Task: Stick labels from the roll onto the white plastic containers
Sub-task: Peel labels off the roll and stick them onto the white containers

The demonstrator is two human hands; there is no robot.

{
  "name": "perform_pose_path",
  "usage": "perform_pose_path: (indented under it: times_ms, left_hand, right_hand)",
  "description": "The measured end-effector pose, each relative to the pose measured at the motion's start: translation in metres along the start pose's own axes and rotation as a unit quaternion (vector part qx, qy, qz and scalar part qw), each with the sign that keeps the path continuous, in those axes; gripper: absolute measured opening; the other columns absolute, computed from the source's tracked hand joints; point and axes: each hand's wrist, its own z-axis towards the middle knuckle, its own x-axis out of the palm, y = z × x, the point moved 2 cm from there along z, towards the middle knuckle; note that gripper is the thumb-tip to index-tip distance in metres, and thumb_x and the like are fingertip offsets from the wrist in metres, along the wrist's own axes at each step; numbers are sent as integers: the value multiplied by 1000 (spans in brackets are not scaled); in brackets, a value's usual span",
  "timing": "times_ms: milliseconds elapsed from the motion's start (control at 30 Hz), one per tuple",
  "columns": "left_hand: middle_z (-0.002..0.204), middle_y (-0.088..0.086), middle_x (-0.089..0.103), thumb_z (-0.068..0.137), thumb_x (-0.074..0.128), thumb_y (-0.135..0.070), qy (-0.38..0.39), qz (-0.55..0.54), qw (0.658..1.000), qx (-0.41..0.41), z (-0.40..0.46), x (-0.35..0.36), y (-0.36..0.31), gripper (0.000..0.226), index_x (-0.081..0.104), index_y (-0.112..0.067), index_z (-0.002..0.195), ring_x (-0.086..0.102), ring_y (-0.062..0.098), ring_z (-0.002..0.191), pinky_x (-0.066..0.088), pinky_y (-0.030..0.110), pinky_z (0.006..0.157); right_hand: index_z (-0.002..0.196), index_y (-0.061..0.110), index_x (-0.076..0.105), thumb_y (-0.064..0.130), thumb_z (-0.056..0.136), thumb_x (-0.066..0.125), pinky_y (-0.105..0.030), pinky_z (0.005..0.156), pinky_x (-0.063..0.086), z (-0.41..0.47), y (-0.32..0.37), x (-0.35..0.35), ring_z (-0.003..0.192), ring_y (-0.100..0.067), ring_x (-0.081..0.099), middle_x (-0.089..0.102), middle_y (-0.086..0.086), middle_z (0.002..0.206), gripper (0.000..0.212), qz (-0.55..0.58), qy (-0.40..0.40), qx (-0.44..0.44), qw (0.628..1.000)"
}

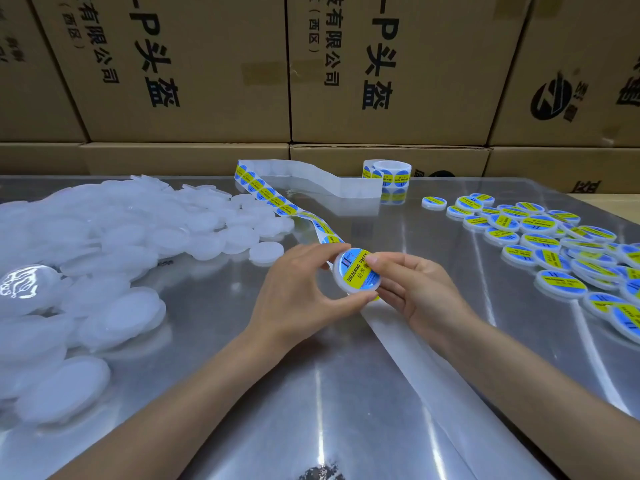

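A round white container (353,277) with a blue and yellow label on its top is held tilted above the table's middle. My left hand (304,292) grips its rim from the left and below. My right hand (412,289) holds it from the right, thumb pressing on the label. The label roll (389,172) stands at the back, and its strip of labels (273,199) runs across the table to the held container. A heap of unlabelled white containers (114,237) lies at the left. Several labelled containers (554,244) lie at the right.
The shiny metal table (311,393) carries an empty backing strip (408,355) that trails from under my hands toward the near right edge. Stacked cardboard boxes (214,71) form a wall behind the table.
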Motion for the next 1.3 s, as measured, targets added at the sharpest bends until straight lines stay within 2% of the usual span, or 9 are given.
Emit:
perform_pose_path:
  times_ms: [100,267,333,433,567,800,1033,1200,1300]
  left_hand:
    - [98,-11,68,63,80,-48,-7,-3,1000,6,0,-1,-1,55,68,-17,107,60,8,81,46,23,78]
    - [99,-8,69,63,84,-42,-4,-2,1000,14,-1,-2,-1,57,67,-13,108,61,11,80,48,28,79]
    - [99,-8,69,63,84,-42,-8,-16,1000,13,1,-3,-2,57,67,-13,109,61,11,80,49,28,79]
    - [100,-11,69,63,83,-37,6,-41,999,32,1,-3,-5,54,67,-15,110,60,6,81,47,23,80]
    - [92,-14,66,60,85,-37,15,-46,998,47,-3,1,-9,55,67,-16,107,58,2,78,46,17,77]
    - [87,-10,69,61,82,-47,17,-94,995,11,-3,1,-13,55,67,-21,107,60,4,77,49,25,78]
    - [147,3,40,87,53,-41,148,68,981,110,-4,8,-15,62,44,-9,139,34,18,139,26,32,114]
    - [142,9,45,90,50,-32,168,79,977,109,-3,8,-23,52,49,-5,134,41,25,134,27,33,111]
    - [128,14,58,86,58,-17,112,101,976,154,-4,11,-25,39,62,-1,121,56,32,118,40,42,101]
  right_hand:
    - [89,8,65,11,82,68,-23,68,57,-2,2,2,74,-18,70,73,-14,87,9,-30,-28,-36,999]
    - [125,31,46,7,82,68,-33,79,57,-2,9,1,80,-25,69,72,-16,86,53,-68,-8,-62,996]
    - [128,32,46,16,83,68,-32,77,57,-3,13,1,79,-21,66,66,-11,78,53,-113,23,-69,991]
    - [112,19,58,36,69,76,-21,54,52,-5,13,7,63,-7,61,63,4,66,50,-259,53,-74,962]
    - [81,6,64,32,79,72,-18,38,40,-5,11,12,43,-8,47,52,5,50,27,-358,70,-93,927]
    - [61,8,60,52,96,33,-16,39,40,-3,9,8,33,-16,46,49,-4,39,62,-289,44,-48,955]
    - [33,17,52,69,90,26,-17,36,32,1,2,4,25,-14,30,40,-4,33,81,-174,-19,67,982]
    - [57,13,53,70,86,35,-16,34,28,0,3,4,26,-11,25,34,-1,34,67,-109,-38,81,990]
    - [59,15,49,64,89,39,-17,34,28,1,4,3,31,-11,25,35,1,36,59,-110,-36,87,989]
